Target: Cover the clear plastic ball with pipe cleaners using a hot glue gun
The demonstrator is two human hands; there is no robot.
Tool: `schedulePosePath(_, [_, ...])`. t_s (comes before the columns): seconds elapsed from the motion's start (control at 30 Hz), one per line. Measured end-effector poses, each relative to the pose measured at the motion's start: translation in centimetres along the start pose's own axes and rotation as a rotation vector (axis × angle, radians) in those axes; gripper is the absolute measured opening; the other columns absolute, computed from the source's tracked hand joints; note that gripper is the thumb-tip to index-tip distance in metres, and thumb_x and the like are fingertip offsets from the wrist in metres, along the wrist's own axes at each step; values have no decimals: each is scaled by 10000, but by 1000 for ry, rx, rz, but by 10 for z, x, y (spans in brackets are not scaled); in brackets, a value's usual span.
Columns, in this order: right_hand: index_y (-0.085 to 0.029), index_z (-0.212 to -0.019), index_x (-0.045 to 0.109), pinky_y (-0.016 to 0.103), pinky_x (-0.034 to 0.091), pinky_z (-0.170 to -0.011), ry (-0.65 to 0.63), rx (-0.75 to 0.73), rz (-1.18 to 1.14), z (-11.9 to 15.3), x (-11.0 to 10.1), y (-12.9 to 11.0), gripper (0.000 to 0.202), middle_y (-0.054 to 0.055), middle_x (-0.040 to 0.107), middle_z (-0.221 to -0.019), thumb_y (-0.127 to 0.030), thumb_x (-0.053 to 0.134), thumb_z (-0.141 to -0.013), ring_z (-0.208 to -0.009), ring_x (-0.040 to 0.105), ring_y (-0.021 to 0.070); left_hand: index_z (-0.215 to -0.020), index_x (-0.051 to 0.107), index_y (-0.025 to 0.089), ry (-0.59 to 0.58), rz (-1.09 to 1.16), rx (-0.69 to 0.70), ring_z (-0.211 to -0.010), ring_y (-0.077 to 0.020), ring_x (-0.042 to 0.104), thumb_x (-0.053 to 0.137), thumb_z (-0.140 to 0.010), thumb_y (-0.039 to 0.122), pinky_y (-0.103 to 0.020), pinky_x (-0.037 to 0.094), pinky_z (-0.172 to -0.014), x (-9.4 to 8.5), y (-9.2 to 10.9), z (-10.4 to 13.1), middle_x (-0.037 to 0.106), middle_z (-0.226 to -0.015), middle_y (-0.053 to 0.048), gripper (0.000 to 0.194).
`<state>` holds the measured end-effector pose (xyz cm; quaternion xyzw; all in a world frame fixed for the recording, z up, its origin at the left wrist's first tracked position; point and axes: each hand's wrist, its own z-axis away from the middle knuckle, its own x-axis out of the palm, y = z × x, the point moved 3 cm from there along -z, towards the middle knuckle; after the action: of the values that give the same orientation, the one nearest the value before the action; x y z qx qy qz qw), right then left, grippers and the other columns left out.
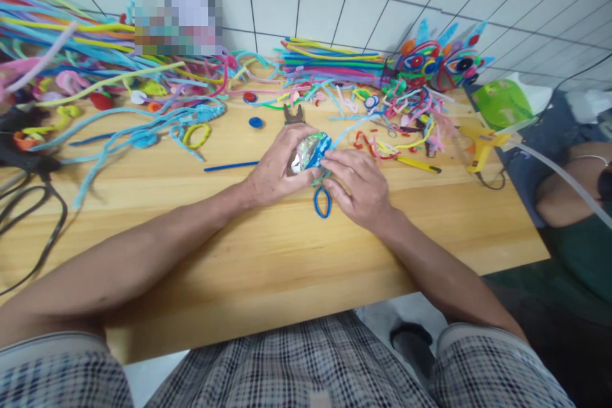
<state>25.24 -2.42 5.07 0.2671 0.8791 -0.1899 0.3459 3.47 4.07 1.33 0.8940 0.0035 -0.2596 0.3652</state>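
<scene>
My left hand point(277, 166) is wrapped round a shiny round piece point(306, 157) with green and blue fuzzy parts, held over the middle of the table. On its right side, my right hand point(358, 185) pinches at the blue part, from which a light blue pipe cleaner point(354, 130) sticks up to the right. Just below the piece lies a blue loop point(322, 202). A dark blue pipe cleaner point(231, 166) is left of my left hand, and pliers point(293, 115) lie behind it.
Bundled pipe cleaners point(335, 64) line the back of the wooden table point(287, 268). At right are a yellow glue gun point(482, 145), a yellow-handled cutter point(419, 165) and a colourful mask-like craft point(440, 64). Black cables point(60, 217) lie left; a person's arm point(568, 185) is at far right.
</scene>
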Motion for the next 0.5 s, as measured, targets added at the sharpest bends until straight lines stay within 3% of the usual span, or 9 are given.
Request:
schedulePosePath(0.23, [-251,-1498,729,544,688,-1111,40,-30,-7,-1,1,-1,418,125,841,-1407,-187,687,-1086,-1290,809,307,-1583,543,234,-3,0,12,-1481,-346,609,691,-1073,625,-550,507,-1287,-1,0,0,646,-1543,-170,659])
schedulePosePath(0.4, [-300,-1499,729,616,665,-1159,-18,67,-33,2,8,4,409,102,817,-1454,-275,703,-1092,-1335,789,330,-1575,552,224,5,16,-43,-1458,-347,628,684,-1076,626,-542,513,-1279,-2,1,-1,650,-1541,-174,653])
schedulePosePath(0.5, [-315,-1614,631,675,636,-1196,-7,107,-57,7,11,7,552,115,767,-1525,-352,739,-1073,-1404,747,366,-1577,545,223,2,17,-68,-1455,-339,633,678,-1073,643,-525,524,-1270,-3,2,0,643,-1548,-173,669])
